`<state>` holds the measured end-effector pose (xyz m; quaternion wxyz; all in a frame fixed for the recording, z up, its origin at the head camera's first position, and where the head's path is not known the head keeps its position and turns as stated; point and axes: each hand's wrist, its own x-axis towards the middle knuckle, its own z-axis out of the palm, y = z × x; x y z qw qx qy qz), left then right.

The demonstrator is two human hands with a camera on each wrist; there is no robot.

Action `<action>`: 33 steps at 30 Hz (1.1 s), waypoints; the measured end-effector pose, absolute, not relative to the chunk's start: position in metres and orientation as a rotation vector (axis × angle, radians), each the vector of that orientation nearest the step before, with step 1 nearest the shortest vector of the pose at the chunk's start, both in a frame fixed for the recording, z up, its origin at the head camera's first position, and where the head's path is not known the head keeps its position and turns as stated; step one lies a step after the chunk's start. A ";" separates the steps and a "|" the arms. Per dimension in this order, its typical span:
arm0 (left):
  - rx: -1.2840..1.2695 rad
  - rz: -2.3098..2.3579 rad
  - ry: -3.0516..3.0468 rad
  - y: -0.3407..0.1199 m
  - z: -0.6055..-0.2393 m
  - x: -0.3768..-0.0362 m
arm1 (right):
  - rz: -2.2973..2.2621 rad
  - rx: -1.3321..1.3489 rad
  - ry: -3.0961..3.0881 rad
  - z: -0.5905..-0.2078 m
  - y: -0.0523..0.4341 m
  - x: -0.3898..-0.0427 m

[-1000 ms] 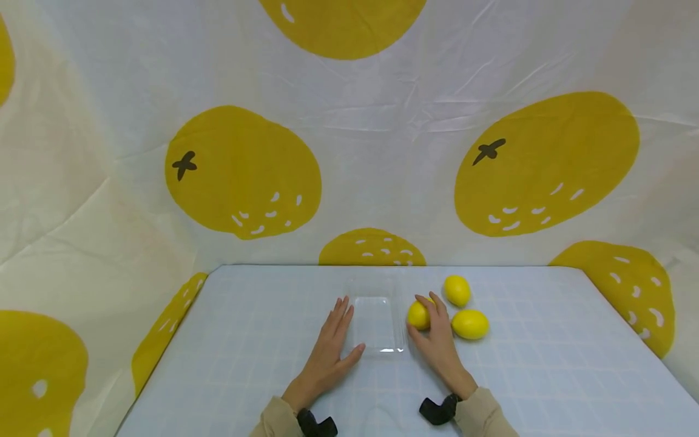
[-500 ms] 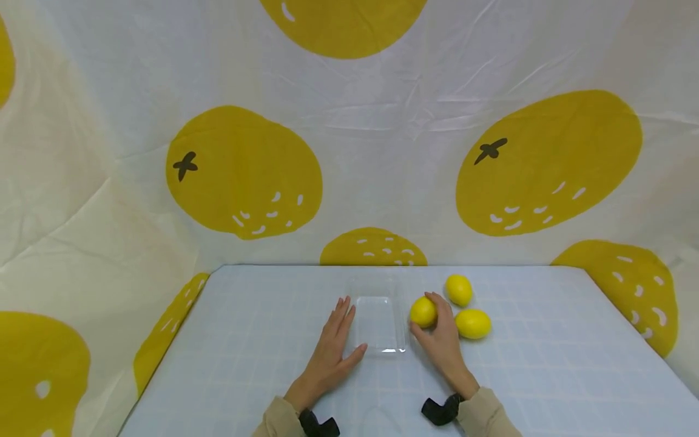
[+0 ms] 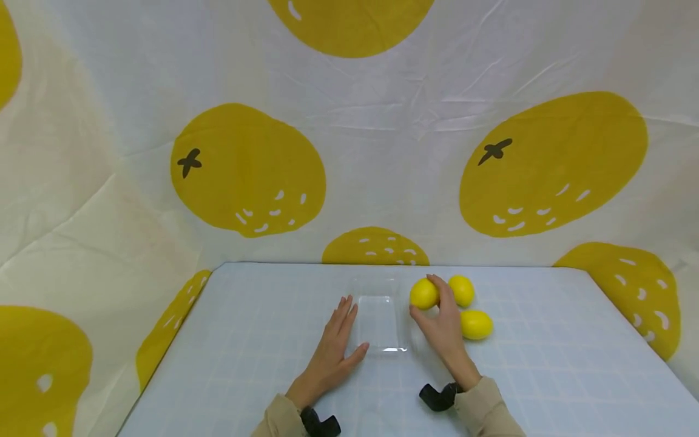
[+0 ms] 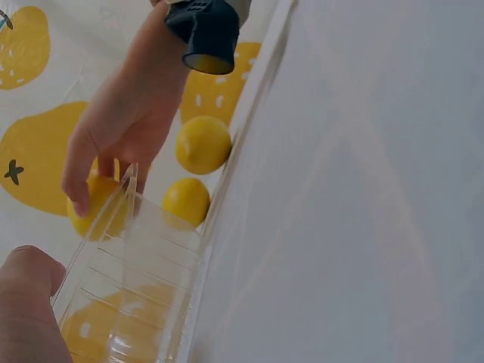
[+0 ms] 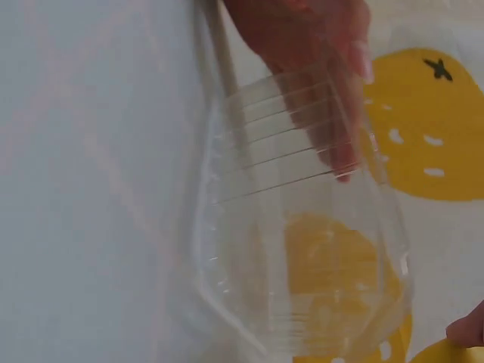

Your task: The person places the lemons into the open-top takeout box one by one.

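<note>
In the head view my right hand (image 3: 445,325) pinches a yellow lemon (image 3: 423,294) between thumb and fingers, just right of a clear plastic container (image 3: 377,350). The left wrist view shows this lemon (image 4: 85,215) raised beside the container's rim. My left hand (image 3: 330,346) lies along the container's left side, fingers straight and thumb spread near its front corner. Seen from the right wrist, the left-hand fingers (image 5: 318,106) show through the ribbed clear wall. Two more lemons sit on the table, one farther back (image 3: 462,291) and one nearer (image 3: 476,325), partly behind the right hand.
A pale blue checked cloth covers the table (image 3: 557,364). Behind it hangs a white curtain (image 3: 393,182) printed with large yellow fruit. Each wrist carries a black camera mount, such as the right one (image 3: 438,397).
My right hand has lifted the lemon off the table and moved slightly away from me. The left hand and the container have stayed in place.
</note>
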<state>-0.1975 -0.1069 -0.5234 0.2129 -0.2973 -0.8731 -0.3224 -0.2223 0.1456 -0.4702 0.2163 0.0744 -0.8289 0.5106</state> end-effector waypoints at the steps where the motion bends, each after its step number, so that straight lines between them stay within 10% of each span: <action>1: -0.823 -0.890 -2.427 -0.107 -0.523 -0.197 | 1.437 0.204 -2.295 -0.467 0.144 -0.223; 33: -0.841 -0.911 -2.402 -0.106 -0.525 -0.199 | 1.518 0.148 -2.459 -0.468 0.049 -0.251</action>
